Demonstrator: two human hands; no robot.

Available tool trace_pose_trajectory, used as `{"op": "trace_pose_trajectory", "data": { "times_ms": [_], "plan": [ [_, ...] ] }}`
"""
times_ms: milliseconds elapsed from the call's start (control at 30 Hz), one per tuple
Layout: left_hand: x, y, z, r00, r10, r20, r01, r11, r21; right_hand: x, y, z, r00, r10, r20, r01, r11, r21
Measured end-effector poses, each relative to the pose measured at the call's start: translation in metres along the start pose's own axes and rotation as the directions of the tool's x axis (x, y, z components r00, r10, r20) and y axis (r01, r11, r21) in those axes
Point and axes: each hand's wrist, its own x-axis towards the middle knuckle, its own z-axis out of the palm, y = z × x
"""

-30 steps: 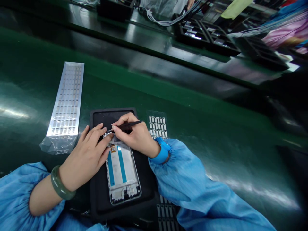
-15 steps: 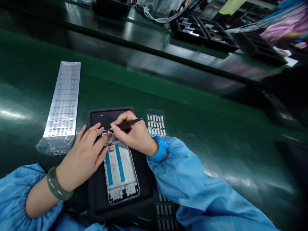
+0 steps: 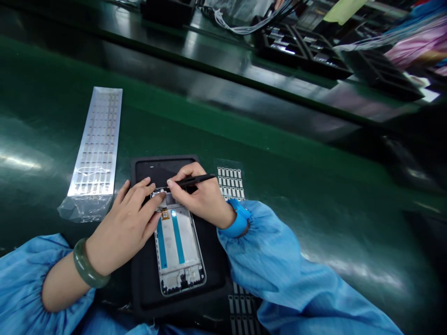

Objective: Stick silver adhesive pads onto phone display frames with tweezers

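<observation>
- Your right hand [image 3: 206, 197] pinched a dark tool [image 3: 195, 180].
- Phone frame [image 3: 188, 246] lay just right of your fanned left hand [image 3: 122, 232], fingertips touching its top.
- Looked light, stiff, slick; edges seemed safest, gold flex [image 3: 165, 214] delicate.

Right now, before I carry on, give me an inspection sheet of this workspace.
Surface: glossy green tabletop, showing glare.
Job's things: silver rectangular phone frame with two blue strips, on a black rectangular tray; slim black tool.
Clutter: long silvery sheet with rows of small rectangles, its lower end in clear plastic; clear sheet of white tabs right of the tray.
Grip, left hand: spread, fingertips at the frame's upper left.
Grip, right hand: pinching the tool at the frame's top; tip hard to see.
Cables: grey-white bundle at the back.
Surroundings: black compartmented trays; blurred pink fabric.
</observation>
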Motion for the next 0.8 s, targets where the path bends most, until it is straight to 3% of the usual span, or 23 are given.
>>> {"op": "trace_pose_trajectory", "data": {
  "times_ms": [333, 567, 800],
  "plan": [
    [0.0, 0.001, 0.0, 1.0, 0.001, -0.022, -0.001, 1.0, 0.012, -0.005, 0.001, 0.005, 0.992, -0.121, 0.044, 0.125, 0.987, -0.105],
    [0.001, 0.001, -0.002, 1.0, 0.001, 0.017, -0.001, 1.0, 0.027, 0.007, -0.02, 0.001, 0.982, 0.044, 0.186, 0.019, 0.946, -0.323],
    [0.0, -0.001, 0.0, 1.0, -0.008, 0.015, 0.007, 1.0, 0.007, 0.004, -0.009, 0.004, 0.988, 0.136, 0.073, -0.124, 0.981, -0.152]
  ]
}}
